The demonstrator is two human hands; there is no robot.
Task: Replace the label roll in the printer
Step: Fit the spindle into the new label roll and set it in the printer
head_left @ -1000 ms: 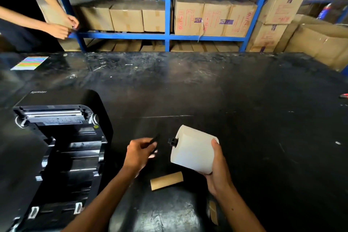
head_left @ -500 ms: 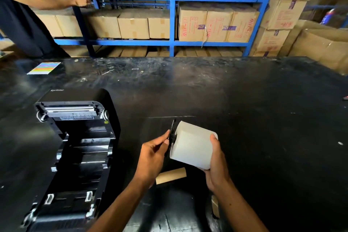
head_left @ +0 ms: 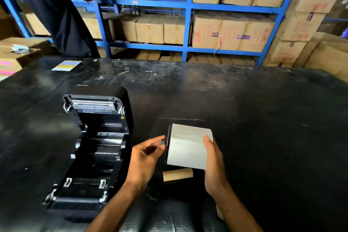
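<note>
A white label roll (head_left: 187, 145) is held above the black table, my right hand (head_left: 213, 162) wrapped around its right side. A black flange and spindle end (head_left: 165, 141) sit against the roll's left face. My left hand (head_left: 146, 158) pinches that spindle end with fingertips. The black label printer (head_left: 92, 147) stands to the left with its lid open and its roll bay showing no roll. An empty brown cardboard core (head_left: 178, 174) lies on the table just below the roll.
The black table (head_left: 263, 128) stretches far to the right and back. A colourful sheet (head_left: 66, 65) lies at the back left. Another person (head_left: 56, 11) stands behind the table at blue shelves (head_left: 188, 3) full of cardboard boxes. A second cardboard piece (head_left: 219, 213) lies by my right forearm.
My left hand brought the black flange to the roll's left face and now pinches the spindle end. The view shifted, so the printer sits further right. The other person raised both hands.
</note>
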